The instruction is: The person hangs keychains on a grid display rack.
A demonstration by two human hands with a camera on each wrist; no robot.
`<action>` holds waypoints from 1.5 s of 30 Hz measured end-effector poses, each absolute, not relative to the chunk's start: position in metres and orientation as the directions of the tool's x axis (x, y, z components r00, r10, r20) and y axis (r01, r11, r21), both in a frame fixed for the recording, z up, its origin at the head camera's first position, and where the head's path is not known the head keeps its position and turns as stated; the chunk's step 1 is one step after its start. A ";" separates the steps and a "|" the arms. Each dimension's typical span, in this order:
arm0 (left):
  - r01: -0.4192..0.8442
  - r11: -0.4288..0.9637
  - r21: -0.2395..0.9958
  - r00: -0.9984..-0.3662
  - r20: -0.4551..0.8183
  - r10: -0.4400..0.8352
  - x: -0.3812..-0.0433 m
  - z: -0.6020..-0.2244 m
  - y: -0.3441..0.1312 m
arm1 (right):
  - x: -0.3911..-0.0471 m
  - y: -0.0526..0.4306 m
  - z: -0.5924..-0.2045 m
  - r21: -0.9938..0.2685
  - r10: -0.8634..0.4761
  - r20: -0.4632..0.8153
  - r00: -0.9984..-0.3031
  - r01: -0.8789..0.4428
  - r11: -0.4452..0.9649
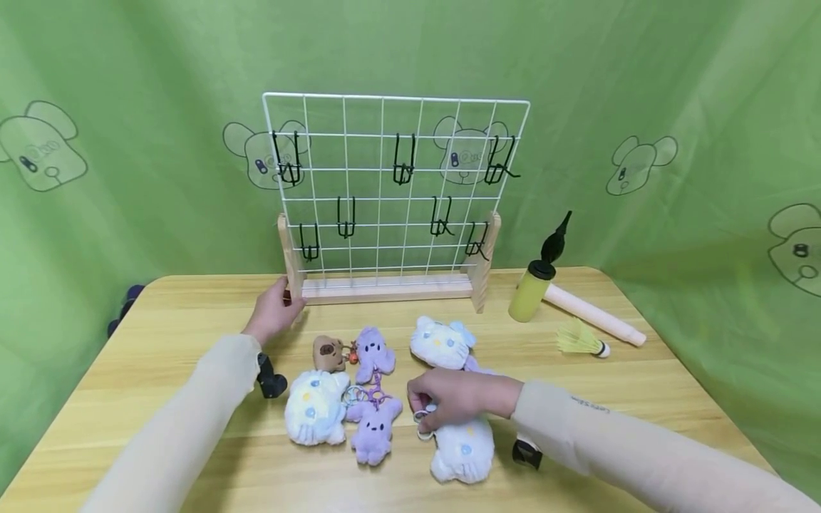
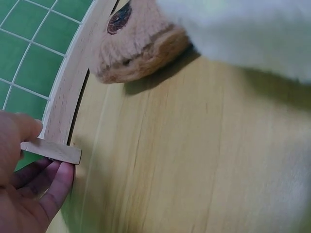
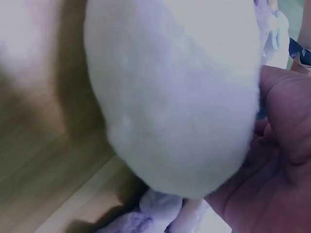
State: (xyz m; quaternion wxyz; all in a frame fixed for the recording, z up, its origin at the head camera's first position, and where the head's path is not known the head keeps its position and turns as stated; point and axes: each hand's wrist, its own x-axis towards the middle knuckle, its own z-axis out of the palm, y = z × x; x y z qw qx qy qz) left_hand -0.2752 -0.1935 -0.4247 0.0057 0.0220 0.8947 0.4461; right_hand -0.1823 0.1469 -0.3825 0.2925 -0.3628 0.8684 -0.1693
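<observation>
My left hand (image 1: 276, 311) grips the left wooden foot (image 2: 60, 151) of a white wire grid rack (image 1: 381, 214), thumb on one side and fingers on the other. The right hand (image 1: 451, 397) is at the key ring (image 1: 423, 425) of a white plush cat keychain (image 1: 463, 450) and pinches it. That plush fills much of the right wrist view. Another white plush (image 1: 442, 343) lies just beyond the right hand. Between the hands are a white cat plush (image 1: 317, 408), two purple plush keychains (image 1: 373, 429) and a brown plush keychain (image 1: 328, 353).
Several black hooks (image 1: 403, 171) hang on the grid. At the right of the table (image 1: 128, 399) stand a yellow pump (image 1: 527, 296) with a black nozzle, a pale pink tube (image 1: 593, 313) and a yellow shuttlecock (image 1: 580, 338). A green curtain (image 1: 385, 43) hangs behind.
</observation>
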 end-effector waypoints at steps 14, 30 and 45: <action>0.015 0.608 0.794 -0.999 -0.015 0.044 -0.275 -0.428 -0.195 | -0.191 0.164 -0.387 -0.739 -0.815 -0.270 -0.513 -0.433 0.517; 0.013 0.634 0.773 -0.999 -0.014 0.039 -0.274 -0.426 -0.191 | -0.204 0.145 -0.367 -0.929 -0.787 -0.187 -0.587 -0.154 0.336; 0.059 0.684 0.727 -0.998 0.038 0.046 -0.277 -0.425 -0.193 | -0.254 0.044 -0.254 -0.884 -0.603 0.297 -0.740 -0.451 0.119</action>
